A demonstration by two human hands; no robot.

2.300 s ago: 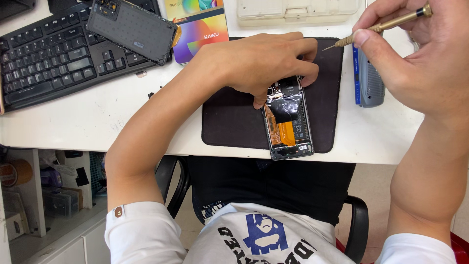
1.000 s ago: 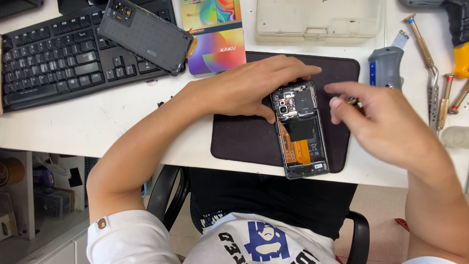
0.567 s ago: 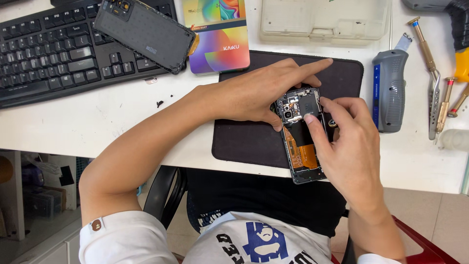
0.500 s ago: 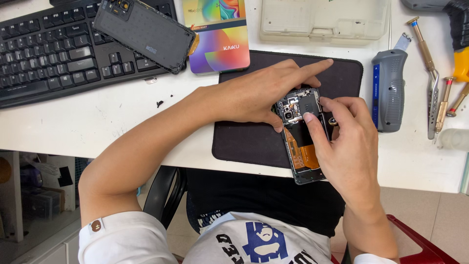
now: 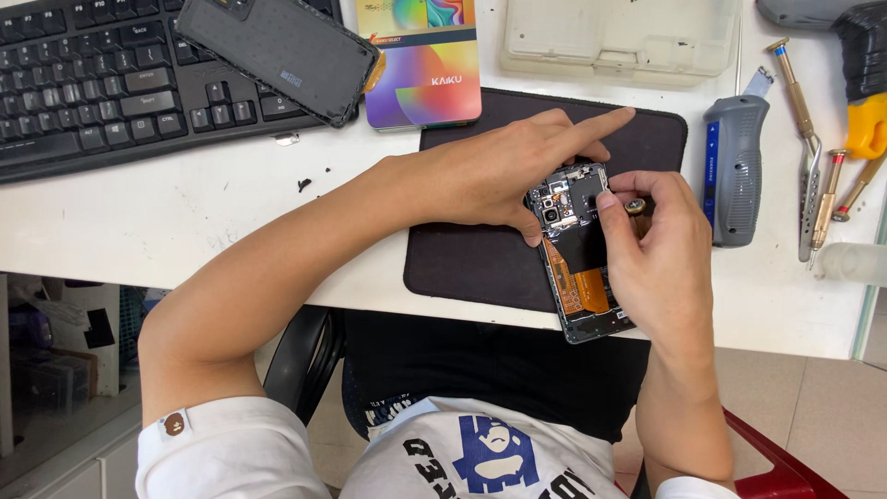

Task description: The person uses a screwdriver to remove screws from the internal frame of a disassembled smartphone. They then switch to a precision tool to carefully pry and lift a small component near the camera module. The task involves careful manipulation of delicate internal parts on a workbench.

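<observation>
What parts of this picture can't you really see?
Head view, the only one:
- Right side of the opened phone: covered by the right hand.
- The small brass thing in that hand: mostly hidden by its fingers.
- The phone's tiny inner parts: too small to tell apart.
- Keyboard and clear plastic box: cut off by the top edge.
- Yellow tool: cut off at the right edge.

I see bright, even overhead light; the white surface [image 5: 139,212] shows soft, short shadows under the forearms. Focus sharp, slight glare, mild edge distortion.
</observation>
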